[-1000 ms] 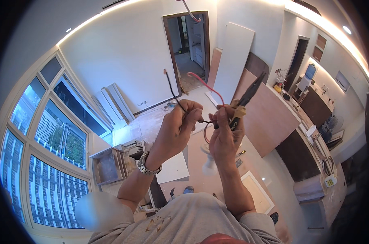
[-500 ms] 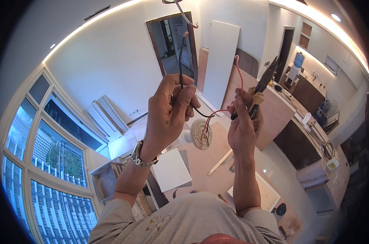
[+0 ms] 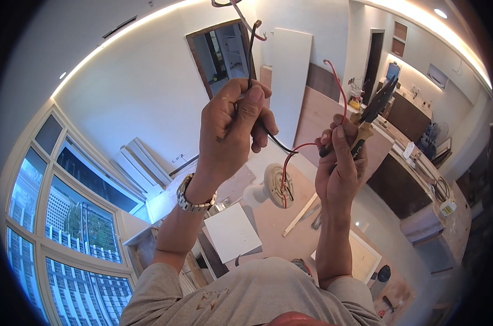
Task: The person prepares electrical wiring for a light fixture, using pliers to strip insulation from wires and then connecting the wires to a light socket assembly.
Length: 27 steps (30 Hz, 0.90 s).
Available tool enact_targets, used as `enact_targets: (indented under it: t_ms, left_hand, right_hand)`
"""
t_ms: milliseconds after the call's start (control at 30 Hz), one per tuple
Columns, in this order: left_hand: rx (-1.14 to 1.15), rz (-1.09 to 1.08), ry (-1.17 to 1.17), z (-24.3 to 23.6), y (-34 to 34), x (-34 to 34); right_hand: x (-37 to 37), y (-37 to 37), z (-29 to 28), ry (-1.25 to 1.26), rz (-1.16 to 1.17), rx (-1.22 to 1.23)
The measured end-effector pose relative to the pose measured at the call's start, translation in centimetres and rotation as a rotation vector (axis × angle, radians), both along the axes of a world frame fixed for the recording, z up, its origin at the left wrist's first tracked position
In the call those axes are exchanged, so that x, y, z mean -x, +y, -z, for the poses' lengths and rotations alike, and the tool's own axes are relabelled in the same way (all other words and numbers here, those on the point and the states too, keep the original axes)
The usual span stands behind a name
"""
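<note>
Above a round, cream disc-like fitting (image 3: 272, 182), a thin black insulated wire (image 3: 250, 54) and a thin red insulated wire (image 3: 340, 87) are being held apart. The black one is being pinched by the left hand (image 3: 233, 119), the red by the right hand (image 3: 338, 163), where dark-nosed pliers (image 3: 374, 110) with cream-and-black grips are also being held. Ideally, both wires are being spaced apart, with no tug being put on the fitting. The grips are being partly hidden; contact with a grey-white cable (image 3: 242, 16) behind the black one cannot be judged.
</note>
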<state>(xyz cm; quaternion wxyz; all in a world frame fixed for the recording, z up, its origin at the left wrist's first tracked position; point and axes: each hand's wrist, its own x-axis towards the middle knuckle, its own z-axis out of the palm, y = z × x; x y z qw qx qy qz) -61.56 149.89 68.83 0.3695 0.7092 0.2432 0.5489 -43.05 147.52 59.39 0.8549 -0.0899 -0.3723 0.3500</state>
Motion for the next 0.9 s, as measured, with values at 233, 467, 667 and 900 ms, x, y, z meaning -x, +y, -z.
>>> enact_targets:
  t_ms: [233, 467, 667, 900]
  left_hand:
    - [0.127, 0.118, -0.118, 0.8, 1.6, -0.2]
    - [0.159, 0.137, -0.18, 2.4, 0.9, -0.6]
    - [0.147, 0.043, -0.074, 2.8, -0.7, -0.3]
    - [0.084, -0.096, 0.016, 2.5, -1.4, 1.5]
  right_hand:
    - [-1.4, 0.2, -1.0, -0.053, 0.001, -0.023]
    - [-3.1, 1.2, -2.0, -0.097, -0.074, 0.026]
    - [-4.6, 2.9, -2.6, -0.121, -0.203, 0.008]
    - [-5.8, 5.2, -4.5, -0.169, -0.522, 0.022]
